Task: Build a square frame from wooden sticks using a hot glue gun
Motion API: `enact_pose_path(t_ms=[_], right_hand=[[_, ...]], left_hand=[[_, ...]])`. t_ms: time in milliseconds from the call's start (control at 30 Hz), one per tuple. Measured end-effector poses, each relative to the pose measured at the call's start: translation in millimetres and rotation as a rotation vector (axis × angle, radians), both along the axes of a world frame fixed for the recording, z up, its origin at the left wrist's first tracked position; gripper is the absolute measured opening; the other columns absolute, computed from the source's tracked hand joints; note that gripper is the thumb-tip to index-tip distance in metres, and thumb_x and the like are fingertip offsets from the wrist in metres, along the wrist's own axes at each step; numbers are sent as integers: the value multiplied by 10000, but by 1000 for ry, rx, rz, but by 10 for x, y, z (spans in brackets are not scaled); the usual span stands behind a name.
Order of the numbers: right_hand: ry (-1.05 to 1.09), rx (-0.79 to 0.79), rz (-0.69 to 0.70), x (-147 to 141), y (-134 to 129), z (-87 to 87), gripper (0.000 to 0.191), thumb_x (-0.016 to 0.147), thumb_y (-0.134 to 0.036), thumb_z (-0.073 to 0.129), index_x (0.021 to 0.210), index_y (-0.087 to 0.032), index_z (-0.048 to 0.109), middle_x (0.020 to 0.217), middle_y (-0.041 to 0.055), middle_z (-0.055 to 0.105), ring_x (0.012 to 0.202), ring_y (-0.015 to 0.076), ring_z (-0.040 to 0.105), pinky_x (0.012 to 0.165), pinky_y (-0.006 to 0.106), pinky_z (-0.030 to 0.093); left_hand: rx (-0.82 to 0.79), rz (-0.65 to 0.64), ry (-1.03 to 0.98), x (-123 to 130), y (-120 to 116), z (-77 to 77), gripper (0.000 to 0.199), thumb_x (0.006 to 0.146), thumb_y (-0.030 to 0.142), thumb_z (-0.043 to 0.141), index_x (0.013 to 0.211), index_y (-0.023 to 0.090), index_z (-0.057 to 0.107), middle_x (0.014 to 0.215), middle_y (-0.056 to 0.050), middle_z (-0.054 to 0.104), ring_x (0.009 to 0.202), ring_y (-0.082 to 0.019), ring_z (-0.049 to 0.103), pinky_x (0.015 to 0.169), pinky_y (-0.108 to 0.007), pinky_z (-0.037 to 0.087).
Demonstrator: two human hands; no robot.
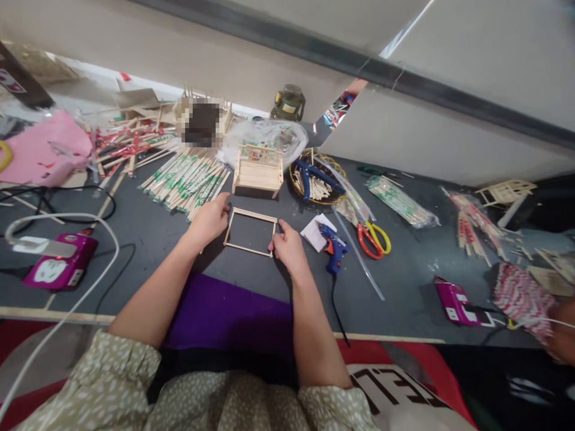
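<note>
A rectangular frame of thin wooden sticks (pixel 254 215) lies flat on the dark table in front of me. My right hand (pixel 288 248) grips its right side, with the thumb by the lower right corner and a finger near the upper right one. Just outside the left side rests my left hand (pixel 210 220), its fingers partly bent and the index finger pointing forward; no hold on the frame shows. Behind the frame stands a small bench-like model of wooden sticks (pixel 258 173). To the right of my right hand, a blue glue gun (pixel 335 248) lies by a white paper (pixel 314 232).
Wrapped chopsticks (pixel 184 179) are heaped at the back left. A basket (pixel 335 197) holds stick pieces and blue pliers (pixel 306 179). Scissors (pixel 372 239) and clear glue sticks (pixel 366 272) lie right. Purple power boxes (pixel 63 263) with cables stand either side. Another person's arm (pixel 563 323) shows far right.
</note>
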State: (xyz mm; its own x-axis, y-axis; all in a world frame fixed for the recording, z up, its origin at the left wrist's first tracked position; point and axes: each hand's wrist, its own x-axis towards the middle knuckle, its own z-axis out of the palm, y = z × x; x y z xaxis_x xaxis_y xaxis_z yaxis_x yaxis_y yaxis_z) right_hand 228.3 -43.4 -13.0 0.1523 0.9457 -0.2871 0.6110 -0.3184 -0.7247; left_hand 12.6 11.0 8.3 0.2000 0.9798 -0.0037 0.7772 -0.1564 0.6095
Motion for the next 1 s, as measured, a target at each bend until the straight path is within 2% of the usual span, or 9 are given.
enact_pose_path(t_ms=[267, 467, 667, 800, 1000], right_hand=[[-7, 48, 13, 26, -3, 11, 629, 832, -184, 392, 1444, -52, 452, 570, -12, 630, 625, 176, 625, 719, 284, 494], [-46, 79, 11, 18, -20, 13, 614, 826, -208, 379, 1411, -69, 506, 612, 9, 638, 683, 202, 627, 757, 317, 489], [-19, 78, -6, 1, -12, 2, 615, 811, -200, 389, 1402, -91, 522, 574, -13, 606, 636, 188, 601, 708, 300, 483], [76, 74, -23, 19, -6, -43, 631, 809, -193, 394, 1421, -77, 493, 535, -35, 580, 574, 171, 582, 660, 283, 475], [172, 109, -73, 50, -15, -138, 604, 807, -224, 411, 1381, -87, 536, 520, -44, 567, 516, 154, 548, 570, 257, 442]], left_hand=[[-10, -6, 21, 19, -25, 38, 615, 763, 27, 473, 1365, 151, 490, 1056, -87, 751, 922, -220, 714, 859, -331, 542], [36, -23, 6, 17, -16, -14, 598, 775, 29, 451, 1355, 167, 494, 1071, -82, 748, 890, -205, 715, 856, -327, 538], [11, -39, 25, 33, -20, 23, 588, 777, 36, 453, 1351, 157, 501, 1103, -85, 744, 883, -209, 716, 856, -328, 536], [-2, -24, 62, 20, -23, 51, 588, 775, 47, 472, 1352, 156, 508, 1110, -92, 742, 923, -236, 713, 867, -352, 533], [50, -10, 27, -24, 6, -25, 570, 763, 82, 502, 1322, 186, 529, 1061, -64, 756, 880, -222, 712, 848, -347, 540]])
